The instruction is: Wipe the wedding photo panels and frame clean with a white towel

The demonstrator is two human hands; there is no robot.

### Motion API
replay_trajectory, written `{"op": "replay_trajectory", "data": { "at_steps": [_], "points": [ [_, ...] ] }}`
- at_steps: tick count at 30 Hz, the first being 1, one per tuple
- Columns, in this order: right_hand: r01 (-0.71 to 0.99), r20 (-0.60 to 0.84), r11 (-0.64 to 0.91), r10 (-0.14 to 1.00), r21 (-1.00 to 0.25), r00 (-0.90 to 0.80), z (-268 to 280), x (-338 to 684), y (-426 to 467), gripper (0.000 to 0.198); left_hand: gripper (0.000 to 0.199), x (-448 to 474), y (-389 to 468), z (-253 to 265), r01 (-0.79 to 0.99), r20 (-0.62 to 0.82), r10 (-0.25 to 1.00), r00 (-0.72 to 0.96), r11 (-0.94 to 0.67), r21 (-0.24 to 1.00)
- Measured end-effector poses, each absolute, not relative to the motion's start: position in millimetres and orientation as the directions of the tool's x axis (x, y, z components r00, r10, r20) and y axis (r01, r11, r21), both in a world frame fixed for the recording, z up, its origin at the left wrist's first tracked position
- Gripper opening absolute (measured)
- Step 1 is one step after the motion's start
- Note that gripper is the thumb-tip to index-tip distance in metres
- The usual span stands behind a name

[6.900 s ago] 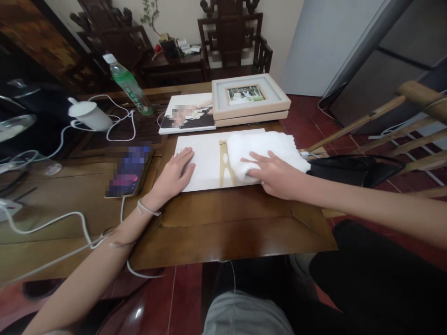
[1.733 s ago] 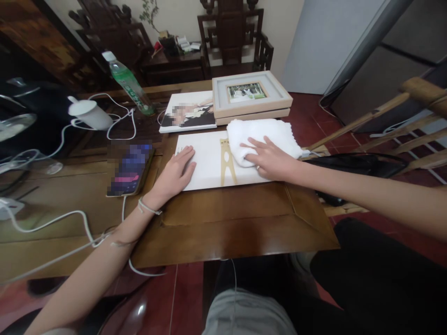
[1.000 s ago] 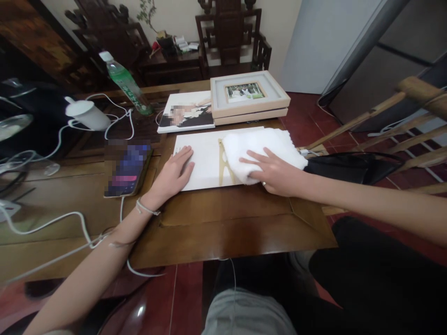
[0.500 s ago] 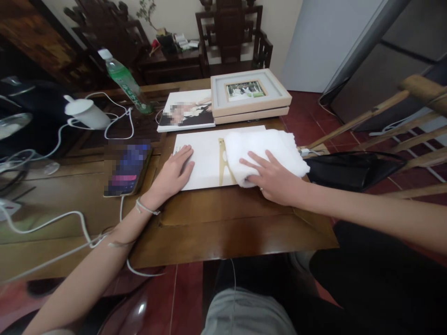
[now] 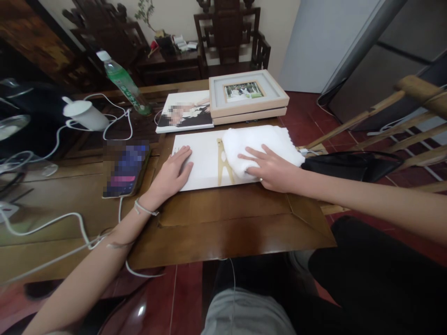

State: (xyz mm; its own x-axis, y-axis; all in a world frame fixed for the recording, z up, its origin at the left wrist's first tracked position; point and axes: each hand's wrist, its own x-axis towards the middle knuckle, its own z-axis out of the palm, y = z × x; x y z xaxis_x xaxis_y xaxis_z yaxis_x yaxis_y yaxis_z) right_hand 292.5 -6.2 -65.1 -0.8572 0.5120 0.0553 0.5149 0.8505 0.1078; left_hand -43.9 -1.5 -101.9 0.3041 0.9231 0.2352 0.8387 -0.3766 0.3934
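On the table lies a flat white panel (image 5: 199, 160) with a tan, A-shaped design near its middle. My left hand (image 5: 172, 174) rests flat on the panel's left end, fingers stretched out. A thick, fluffy white cloth (image 5: 260, 135) covers the panel's right part. My right hand (image 5: 274, 170) holds the cloth against the panel, fingers spread across its top and thumb tucked into its near edge. The cloth hides what is beneath it.
Behind the panel are a photo print (image 5: 185, 109) and stacked wooden picture frames (image 5: 247, 97). Leftward are a phone (image 5: 125, 170), a green bottle (image 5: 124, 83), a lidded white cup (image 5: 85, 114) and white cables (image 5: 66, 215). The table edge (image 5: 237, 253) is near my lap.
My right hand and the cloth have slid slightly left and away from me over the panel, baring more of the tan design. My left hand has stayed in place.
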Motion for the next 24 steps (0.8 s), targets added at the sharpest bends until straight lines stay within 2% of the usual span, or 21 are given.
{"op": "replay_trajectory", "data": {
  "at_steps": [10,20,24],
  "points": [
    [0.606,0.030,0.790,0.606,0.086,-0.795,-63,280,-35,0.052,0.056,-45,-1,-103,0.830,0.255,0.917,0.308,-0.390,0.400],
    [0.520,0.010,0.847,0.522,0.108,-0.853,-63,287,-19,0.050,0.054,-47,0,-107,0.826,0.274,0.909,0.314,-0.404,0.393],
    [0.531,0.016,0.841,0.533,0.105,-0.846,-62,286,-2,0.050,0.054,-46,0,-106,0.830,0.275,0.910,0.311,-0.401,0.388]
  ]
}}
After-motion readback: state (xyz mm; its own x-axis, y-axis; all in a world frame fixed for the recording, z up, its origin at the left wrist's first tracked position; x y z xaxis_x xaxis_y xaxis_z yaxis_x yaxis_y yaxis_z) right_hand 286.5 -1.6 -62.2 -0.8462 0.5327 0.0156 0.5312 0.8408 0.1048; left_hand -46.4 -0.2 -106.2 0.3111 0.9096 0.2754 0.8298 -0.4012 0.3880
